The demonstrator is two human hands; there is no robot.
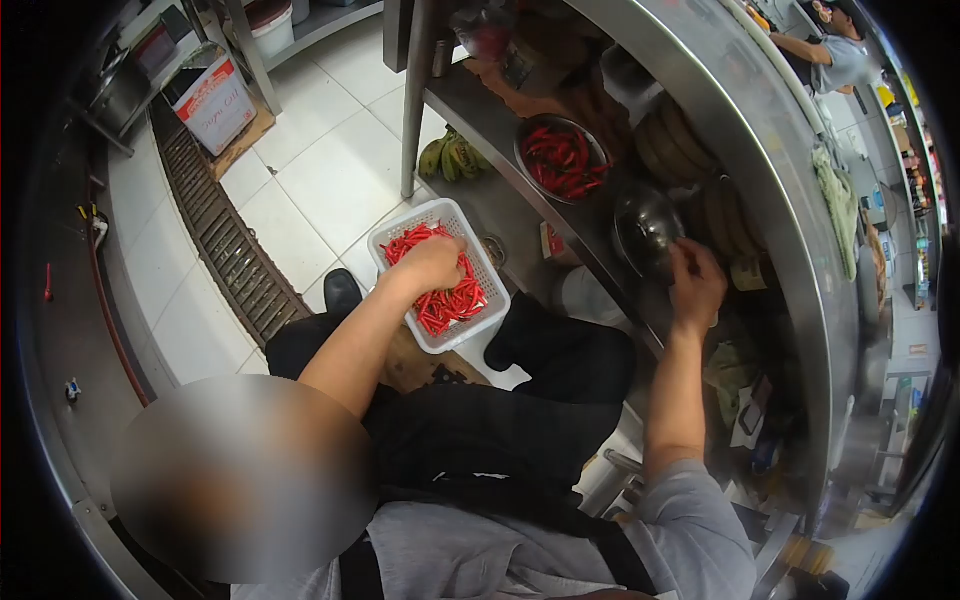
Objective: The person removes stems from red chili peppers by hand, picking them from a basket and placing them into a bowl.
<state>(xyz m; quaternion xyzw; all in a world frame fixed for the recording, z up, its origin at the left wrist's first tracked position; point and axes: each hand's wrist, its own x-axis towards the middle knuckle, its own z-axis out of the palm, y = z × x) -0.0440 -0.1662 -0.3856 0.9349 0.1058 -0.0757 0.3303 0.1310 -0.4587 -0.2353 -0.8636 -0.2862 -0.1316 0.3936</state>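
My left hand [434,264] reaches into a white plastic basket [497,305] filled with small red chillies [450,305]. Its fingers are curled down on the chillies, with the tips partly hidden. My right hand [697,285] is at the metal shelf on the right, beside a dark, shiny metal bowl [645,228]. The fingers of that hand are bent and drawn together; whatever they hold, if anything, does not show clearly. Farther back on the same shelf sits a metal bowl of larger red chillies [562,160].
Green bananas [452,157] lie under the shelf. A drain grate [215,215] runs along the tiled floor, with a white and red carton [215,105] beyond it. Round stacked containers [675,140] stand deeper on the shelf. Another person [835,55] stands at the upper right.
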